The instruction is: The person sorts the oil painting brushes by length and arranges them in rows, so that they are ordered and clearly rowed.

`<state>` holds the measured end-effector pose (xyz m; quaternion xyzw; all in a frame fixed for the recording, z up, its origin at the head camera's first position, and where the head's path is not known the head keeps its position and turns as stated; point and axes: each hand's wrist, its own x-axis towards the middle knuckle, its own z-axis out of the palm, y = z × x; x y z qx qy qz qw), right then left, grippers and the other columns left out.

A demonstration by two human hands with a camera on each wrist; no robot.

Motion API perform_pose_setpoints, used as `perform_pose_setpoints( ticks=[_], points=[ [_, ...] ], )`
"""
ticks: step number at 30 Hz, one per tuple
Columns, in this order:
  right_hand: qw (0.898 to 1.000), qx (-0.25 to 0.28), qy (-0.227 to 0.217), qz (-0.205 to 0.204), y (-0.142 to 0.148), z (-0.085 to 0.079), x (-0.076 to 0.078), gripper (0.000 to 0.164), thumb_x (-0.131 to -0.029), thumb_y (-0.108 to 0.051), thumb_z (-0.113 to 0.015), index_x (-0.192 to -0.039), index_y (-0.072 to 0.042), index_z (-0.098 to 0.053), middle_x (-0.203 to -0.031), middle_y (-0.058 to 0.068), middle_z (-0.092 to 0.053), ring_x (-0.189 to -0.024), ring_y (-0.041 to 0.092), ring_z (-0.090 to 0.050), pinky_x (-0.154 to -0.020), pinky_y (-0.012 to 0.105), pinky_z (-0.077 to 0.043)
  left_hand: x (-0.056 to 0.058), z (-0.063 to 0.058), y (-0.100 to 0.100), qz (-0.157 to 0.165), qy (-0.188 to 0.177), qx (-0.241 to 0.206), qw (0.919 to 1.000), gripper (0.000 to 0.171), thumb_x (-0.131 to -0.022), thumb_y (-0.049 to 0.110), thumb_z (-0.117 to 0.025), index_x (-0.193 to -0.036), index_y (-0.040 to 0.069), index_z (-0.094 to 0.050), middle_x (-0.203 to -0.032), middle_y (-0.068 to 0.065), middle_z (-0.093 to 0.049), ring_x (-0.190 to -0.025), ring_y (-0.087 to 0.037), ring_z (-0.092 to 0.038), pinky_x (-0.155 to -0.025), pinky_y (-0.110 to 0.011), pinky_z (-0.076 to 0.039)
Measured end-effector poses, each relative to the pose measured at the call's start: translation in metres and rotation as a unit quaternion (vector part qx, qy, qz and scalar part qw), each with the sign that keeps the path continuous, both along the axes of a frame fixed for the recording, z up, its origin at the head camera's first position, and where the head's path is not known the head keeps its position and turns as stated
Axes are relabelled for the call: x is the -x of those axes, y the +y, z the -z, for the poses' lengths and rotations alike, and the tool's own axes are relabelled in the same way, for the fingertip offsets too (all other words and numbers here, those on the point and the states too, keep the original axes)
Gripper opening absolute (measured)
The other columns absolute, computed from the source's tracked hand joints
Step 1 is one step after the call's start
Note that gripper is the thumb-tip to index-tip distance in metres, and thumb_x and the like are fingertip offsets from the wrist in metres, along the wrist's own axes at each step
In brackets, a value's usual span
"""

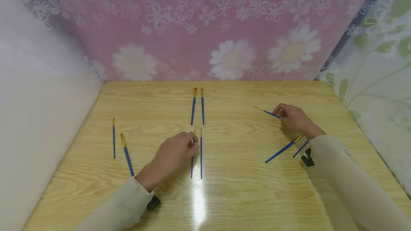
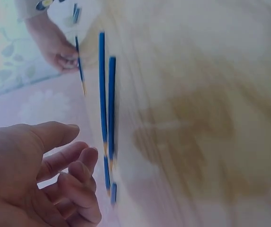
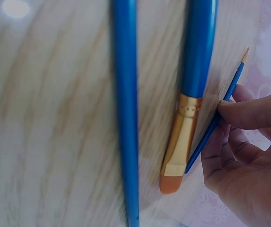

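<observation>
My right hand (image 1: 293,118) pinches a thin blue paintbrush (image 1: 266,112) between thumb and fingers, above the table's right side. Its fine pointed tip shows in the right wrist view, past the thumb of that hand (image 3: 249,142). Over the middle of the table, my left hand (image 1: 174,152) hovers by two thin upright-lying brushes, the left one (image 1: 192,168) partly hidden behind its fingers and the right one (image 1: 201,156) just beside them. In the left wrist view this hand (image 2: 55,175) has loosely bent fingers, thumb apart, with nothing held.
Two wider brushes, one (image 1: 193,108) beside another (image 1: 203,111), lie farther back. At left lie a thin brush (image 1: 113,140) and a thicker one (image 1: 127,154). A flat brush (image 1: 282,149) and another (image 1: 300,149), partly under the sleeve, lie at right. Flowered cloth (image 1: 179,45) rises behind.
</observation>
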<state>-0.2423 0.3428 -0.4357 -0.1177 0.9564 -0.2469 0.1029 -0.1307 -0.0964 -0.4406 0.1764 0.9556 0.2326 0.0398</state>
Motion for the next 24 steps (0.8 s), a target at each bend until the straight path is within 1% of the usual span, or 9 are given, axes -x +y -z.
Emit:
perform_pose_setpoints(
  ticks=[3, 9, 12, 16, 20, 24],
  points=[
    [1.0, 0.005, 0.003, -0.002, 0.0, 0.001, 0.0, 0.029, -0.104, 0.01, -0.05, -0.128, 0.003, -0.064, -0.121, 0.03, -0.067, -0.112, 0.046, -0.065, -0.096, 0.062, -0.053, 0.001, -0.003, -0.013, -0.029, -0.015, 0.004, 0.9995, 0.019, -0.109, 0.032, -0.068, -0.12, 0.018, -0.074, -0.1, 0.006, -0.074, -0.074, -0.009, -0.063, -0.065, -0.03, -0.052],
    [1.0, 0.003, -0.001, 0.003, 0.001, 0.0, 0.001, 0.029, -0.105, 0.009, -0.05, -0.129, 0.002, -0.064, -0.121, 0.029, -0.067, -0.111, 0.044, -0.065, -0.096, 0.061, -0.053, 0.002, -0.006, -0.05, -0.06, -0.018, 0.015, 0.9979, 0.022, -0.111, 0.033, -0.065, -0.123, 0.015, -0.074, -0.101, 0.001, -0.077, -0.074, -0.011, -0.065, -0.066, -0.033, -0.055],
    [1.0, 0.004, -0.004, 0.005, 0.0, 0.0, 0.002, 0.029, -0.105, 0.009, -0.049, -0.129, 0.002, -0.064, -0.123, 0.029, -0.067, -0.112, 0.045, -0.065, -0.096, 0.061, -0.053, 0.0, -0.006, -0.071, -0.076, -0.024, 0.011, 0.9968, 0.024, -0.111, 0.032, -0.065, -0.124, 0.014, -0.073, -0.102, -0.001, -0.078, -0.073, -0.011, -0.064, -0.066, -0.033, -0.054],
    [1.0, 0.004, -0.008, 0.004, -0.001, -0.002, 0.002, 0.029, -0.105, 0.009, -0.049, -0.129, 0.002, -0.063, -0.124, 0.03, -0.067, -0.114, 0.045, -0.065, -0.096, 0.061, -0.053, -0.004, -0.004, -0.096, -0.095, -0.024, 0.007, 0.9952, 0.025, -0.111, 0.033, -0.064, -0.124, 0.013, -0.073, -0.105, -0.004, -0.079, -0.07, -0.012, -0.061, -0.06, -0.033, -0.05],
    [1.0, 0.004, -0.012, 0.006, -0.002, -0.003, 0.001, 0.028, -0.105, 0.009, -0.05, -0.13, 0.002, -0.063, -0.124, 0.03, -0.066, -0.114, 0.045, -0.064, -0.096, 0.06, -0.053, -0.007, -0.004, -0.116, -0.104, -0.008, 0.02, 0.9944, 0.026, -0.11, 0.033, -0.065, -0.122, 0.012, -0.074, -0.102, -0.005, -0.079, -0.065, -0.011, -0.059, -0.056, -0.032, -0.048],
    [1.0, 0.002, -0.01, 0.007, -0.002, -0.003, 0.001, 0.028, -0.105, 0.009, -0.05, -0.129, 0.003, -0.063, -0.124, 0.03, -0.067, -0.114, 0.046, -0.064, -0.097, 0.062, -0.053, -0.012, -0.004, -0.133, -0.102, 0.006, 0.031, 0.9943, 0.024, -0.109, 0.032, -0.067, -0.118, 0.011, -0.073, -0.095, -0.003, -0.079, -0.063, -0.01, -0.059, -0.054, -0.031, -0.047]
  ],
)
